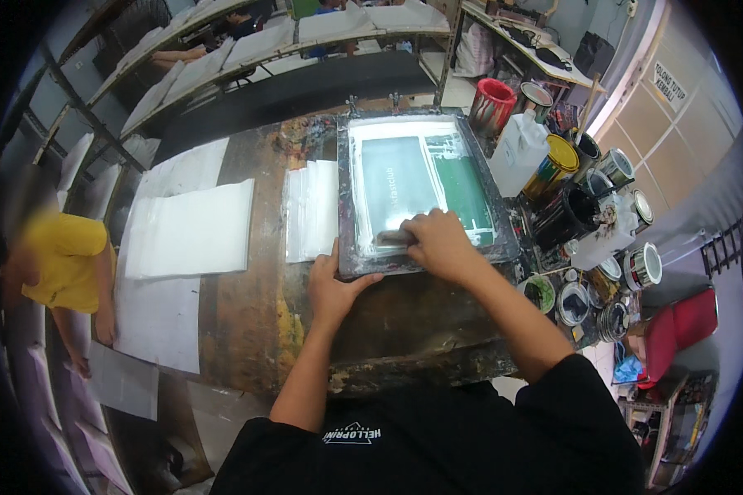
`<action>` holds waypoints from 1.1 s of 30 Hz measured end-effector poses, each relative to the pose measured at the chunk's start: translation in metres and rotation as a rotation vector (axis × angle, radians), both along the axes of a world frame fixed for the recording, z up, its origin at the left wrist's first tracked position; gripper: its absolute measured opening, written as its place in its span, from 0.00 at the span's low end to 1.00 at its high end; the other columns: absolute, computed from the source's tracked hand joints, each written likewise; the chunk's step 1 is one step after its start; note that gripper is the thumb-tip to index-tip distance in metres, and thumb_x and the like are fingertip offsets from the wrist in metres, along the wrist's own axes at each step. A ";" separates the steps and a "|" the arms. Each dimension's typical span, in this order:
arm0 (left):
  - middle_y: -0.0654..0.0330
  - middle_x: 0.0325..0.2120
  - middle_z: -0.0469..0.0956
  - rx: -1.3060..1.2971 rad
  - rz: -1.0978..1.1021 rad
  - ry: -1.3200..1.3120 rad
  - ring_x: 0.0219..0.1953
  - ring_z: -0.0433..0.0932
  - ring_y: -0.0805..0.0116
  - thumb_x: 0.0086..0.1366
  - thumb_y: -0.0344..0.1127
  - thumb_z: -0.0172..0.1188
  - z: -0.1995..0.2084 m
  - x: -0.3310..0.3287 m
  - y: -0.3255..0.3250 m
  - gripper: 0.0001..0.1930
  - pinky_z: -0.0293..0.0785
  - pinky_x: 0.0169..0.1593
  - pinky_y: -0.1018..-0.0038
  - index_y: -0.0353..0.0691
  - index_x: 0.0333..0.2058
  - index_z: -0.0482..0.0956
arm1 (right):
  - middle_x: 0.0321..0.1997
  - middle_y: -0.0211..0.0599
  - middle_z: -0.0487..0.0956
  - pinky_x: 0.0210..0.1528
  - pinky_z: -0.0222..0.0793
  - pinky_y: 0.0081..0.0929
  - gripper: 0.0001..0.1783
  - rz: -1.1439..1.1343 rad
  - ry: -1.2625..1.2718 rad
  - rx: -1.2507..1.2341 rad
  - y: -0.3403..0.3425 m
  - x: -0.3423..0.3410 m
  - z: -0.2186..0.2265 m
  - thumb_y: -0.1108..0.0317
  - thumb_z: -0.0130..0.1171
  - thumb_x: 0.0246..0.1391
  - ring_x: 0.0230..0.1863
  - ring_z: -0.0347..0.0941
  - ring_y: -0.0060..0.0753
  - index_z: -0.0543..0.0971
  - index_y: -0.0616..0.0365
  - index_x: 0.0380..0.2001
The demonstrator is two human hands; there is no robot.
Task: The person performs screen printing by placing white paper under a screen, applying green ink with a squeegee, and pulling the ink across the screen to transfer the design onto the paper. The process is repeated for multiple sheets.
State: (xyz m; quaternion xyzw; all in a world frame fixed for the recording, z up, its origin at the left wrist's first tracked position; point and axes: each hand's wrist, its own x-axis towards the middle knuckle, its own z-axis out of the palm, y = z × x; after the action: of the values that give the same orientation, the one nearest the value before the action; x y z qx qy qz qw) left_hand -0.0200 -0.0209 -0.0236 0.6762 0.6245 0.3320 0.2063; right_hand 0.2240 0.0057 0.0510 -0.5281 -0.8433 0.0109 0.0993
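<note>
A dark-edged screen printing frame lies on the table, its mesh showing a pale grey-green panel and a darker green one with white ink smears. At the near end of the mesh, my right hand is closed round a squeegee, whose blade is partly hidden under the fingers. My left hand rests against the frame's near left corner, thumb and forefinger spread along its edges; its other fingers are partly hidden. Just left of the frame lies a stack of white sheets.
A larger white stack lies farther left on the stained wooden table. Ink cans, a red bucket and a white jug crowd the right side. A person in a yellow shirt stands at left. Racks stand behind.
</note>
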 end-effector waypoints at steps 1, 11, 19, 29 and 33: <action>0.54 0.38 0.78 0.062 0.000 0.030 0.41 0.78 0.57 0.41 0.57 0.85 -0.009 0.000 -0.001 0.54 0.76 0.49 0.63 0.30 0.63 0.75 | 0.40 0.34 0.81 0.52 0.66 0.49 0.19 -0.016 0.017 -0.038 -0.008 -0.002 -0.008 0.60 0.69 0.52 0.48 0.78 0.45 0.81 0.49 0.47; 0.56 0.35 0.76 0.080 -0.021 0.057 0.39 0.75 0.58 0.38 0.50 0.86 -0.023 -0.002 -0.005 0.54 0.74 0.47 0.63 0.33 0.65 0.75 | 0.42 0.34 0.81 0.53 0.62 0.54 0.19 -0.095 0.016 0.153 0.073 -0.014 -0.058 0.60 0.69 0.50 0.48 0.78 0.43 0.80 0.46 0.47; 0.54 0.37 0.80 0.105 -0.023 -0.072 0.41 0.78 0.58 0.40 0.50 0.86 -0.015 -0.003 -0.007 0.57 0.76 0.46 0.65 0.33 0.68 0.71 | 0.57 0.38 0.85 0.61 0.63 0.66 0.24 -0.053 -0.076 -0.192 0.276 -0.003 -0.014 0.52 0.60 0.60 0.57 0.81 0.49 0.80 0.42 0.59; 0.52 0.34 0.83 0.156 -0.035 -0.007 0.34 0.77 0.54 0.47 0.54 0.82 -0.012 0.001 -0.010 0.55 0.73 0.44 0.61 0.33 0.70 0.68 | 0.39 0.38 0.83 0.51 0.67 0.56 0.14 -0.063 -0.051 0.123 0.188 -0.002 -0.039 0.59 0.62 0.55 0.44 0.81 0.48 0.81 0.47 0.44; 0.50 0.36 0.84 0.116 -0.027 0.000 0.38 0.79 0.53 0.49 0.52 0.82 -0.012 0.000 -0.011 0.54 0.75 0.46 0.62 0.31 0.69 0.67 | 0.36 0.41 0.82 0.45 0.69 0.51 0.17 -0.033 -0.078 0.089 0.078 -0.007 -0.024 0.56 0.65 0.52 0.42 0.81 0.48 0.79 0.51 0.42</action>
State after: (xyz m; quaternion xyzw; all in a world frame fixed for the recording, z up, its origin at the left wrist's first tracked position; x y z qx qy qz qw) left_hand -0.0201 -0.0315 -0.0360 0.6953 0.5951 0.3647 0.1712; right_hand 0.2171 0.0836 0.0268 -0.5371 -0.8373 -0.0489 0.0897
